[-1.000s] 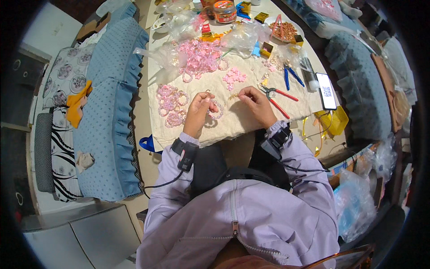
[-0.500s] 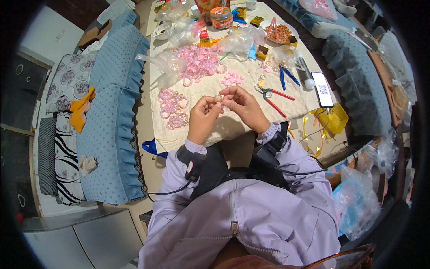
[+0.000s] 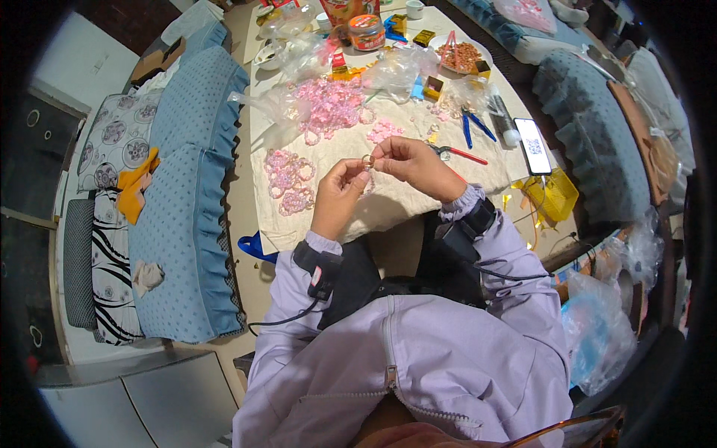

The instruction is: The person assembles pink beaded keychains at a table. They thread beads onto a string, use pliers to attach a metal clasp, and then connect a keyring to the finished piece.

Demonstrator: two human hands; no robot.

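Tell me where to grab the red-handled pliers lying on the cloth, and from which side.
Take the red-handled pliers by the two red handles, which trail toward the phone. Come from above on that right-hand side: they lie flat on the cloth, and their metal nose points at the right hand, which crowds that end, so the handle end looks freer.

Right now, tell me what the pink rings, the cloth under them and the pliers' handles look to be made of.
Pink rings: seemingly translucent plastic or glass beads, glossy, glinting.
Cloth: cream woven fabric, matte, creased.
Red-handled pliers and blue-handled pliers: probably rubber or plastic grips, smooth; metal jaws likely.
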